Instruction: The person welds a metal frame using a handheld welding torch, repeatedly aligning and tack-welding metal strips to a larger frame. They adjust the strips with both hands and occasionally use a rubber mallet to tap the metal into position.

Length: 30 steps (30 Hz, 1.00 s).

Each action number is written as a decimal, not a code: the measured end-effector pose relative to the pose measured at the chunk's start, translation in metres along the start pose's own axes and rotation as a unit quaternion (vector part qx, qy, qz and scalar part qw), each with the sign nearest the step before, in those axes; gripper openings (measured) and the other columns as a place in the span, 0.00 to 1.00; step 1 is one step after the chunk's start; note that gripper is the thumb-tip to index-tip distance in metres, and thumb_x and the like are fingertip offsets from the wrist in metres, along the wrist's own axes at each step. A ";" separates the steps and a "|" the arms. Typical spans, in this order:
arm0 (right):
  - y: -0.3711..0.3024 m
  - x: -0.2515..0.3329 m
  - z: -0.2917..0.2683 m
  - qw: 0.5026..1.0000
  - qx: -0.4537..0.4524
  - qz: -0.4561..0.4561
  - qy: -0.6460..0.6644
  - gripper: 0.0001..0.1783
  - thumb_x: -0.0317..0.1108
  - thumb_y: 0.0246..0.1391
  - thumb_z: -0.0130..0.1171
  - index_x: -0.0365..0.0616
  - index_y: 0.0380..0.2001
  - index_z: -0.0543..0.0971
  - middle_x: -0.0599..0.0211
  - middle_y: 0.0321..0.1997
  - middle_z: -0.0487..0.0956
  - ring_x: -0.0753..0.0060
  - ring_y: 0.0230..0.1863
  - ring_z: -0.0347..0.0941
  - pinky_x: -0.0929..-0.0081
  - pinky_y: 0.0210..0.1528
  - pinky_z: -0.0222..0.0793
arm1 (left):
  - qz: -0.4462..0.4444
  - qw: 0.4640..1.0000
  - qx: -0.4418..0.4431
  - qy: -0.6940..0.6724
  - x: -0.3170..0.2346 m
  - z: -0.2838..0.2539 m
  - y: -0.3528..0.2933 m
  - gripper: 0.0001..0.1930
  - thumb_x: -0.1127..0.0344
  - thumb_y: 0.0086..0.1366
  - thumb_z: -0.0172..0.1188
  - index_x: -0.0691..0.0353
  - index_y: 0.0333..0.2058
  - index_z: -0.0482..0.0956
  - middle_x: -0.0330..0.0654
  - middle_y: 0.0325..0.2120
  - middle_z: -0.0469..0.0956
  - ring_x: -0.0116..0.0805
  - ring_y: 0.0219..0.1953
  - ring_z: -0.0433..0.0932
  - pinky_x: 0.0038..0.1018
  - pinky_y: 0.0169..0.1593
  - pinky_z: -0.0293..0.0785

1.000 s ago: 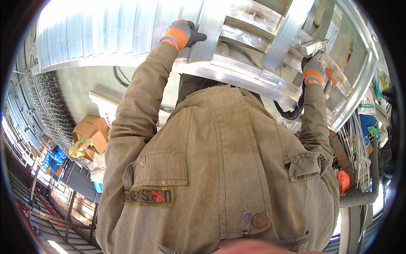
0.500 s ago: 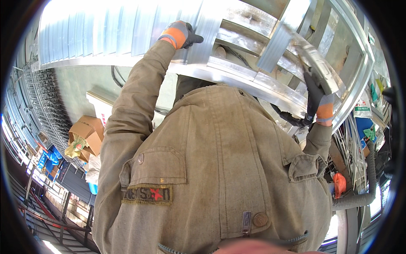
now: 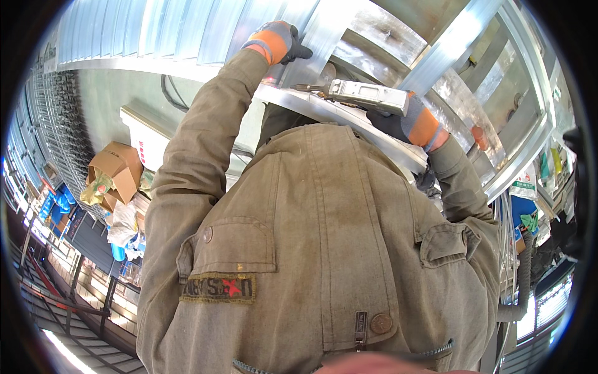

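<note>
My left hand point(image 3: 277, 42), in a grey and orange work glove with dark fingers, rests over ribbed silver metal slats point(image 3: 212, 31). Its fingers are curled and pressed together; whatever may be between them is hidden. My right hand point(image 3: 411, 121), gloved alike, grips a silver hand-held tool point(image 3: 370, 96) with a narrow dark nose. The tool lies level, its nose toward the left, close to my left hand. Beneath the nose runs the near rail point(image 3: 330, 107) of a metal frame. A wide slat point(image 3: 317, 37) lies just right of my left hand.
Another slat point(image 3: 455, 47) crosses the frame on the right, over flat crossbars. The frame's outer rail point(image 3: 541, 81) curves down the right side. At left stand a white box point(image 3: 146, 134) and an open cardboard box point(image 3: 116, 165). A ribbed hose point(image 3: 525, 274) hangs at lower right.
My right hand has swung the tool leftward from the frame's right side, turning its nose toward my left hand. My left hand has shifted slightly right and up.
</note>
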State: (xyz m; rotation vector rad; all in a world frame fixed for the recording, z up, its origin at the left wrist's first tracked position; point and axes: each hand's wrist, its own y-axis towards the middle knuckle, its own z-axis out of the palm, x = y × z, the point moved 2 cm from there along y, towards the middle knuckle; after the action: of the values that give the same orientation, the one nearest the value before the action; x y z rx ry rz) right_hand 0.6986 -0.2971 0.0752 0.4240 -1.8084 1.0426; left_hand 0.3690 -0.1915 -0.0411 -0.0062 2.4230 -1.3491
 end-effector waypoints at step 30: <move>0.021 -0.039 0.015 0.998 0.054 0.038 -0.010 0.21 0.25 0.67 0.67 0.35 0.62 0.83 0.54 0.58 0.88 0.65 0.58 0.85 0.67 0.60 0.82 | -0.021 0.998 0.008 0.067 -0.004 0.000 0.003 0.29 0.34 0.61 0.76 0.55 0.44 0.90 0.41 0.34 0.90 0.40 0.37 0.88 0.41 0.46 0.84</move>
State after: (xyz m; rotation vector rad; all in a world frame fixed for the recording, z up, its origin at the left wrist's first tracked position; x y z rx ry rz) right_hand 0.6941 -0.3033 0.0291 0.4349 -1.8022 1.1964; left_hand 0.3731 -0.1895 -0.0428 0.0380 2.5344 -1.4299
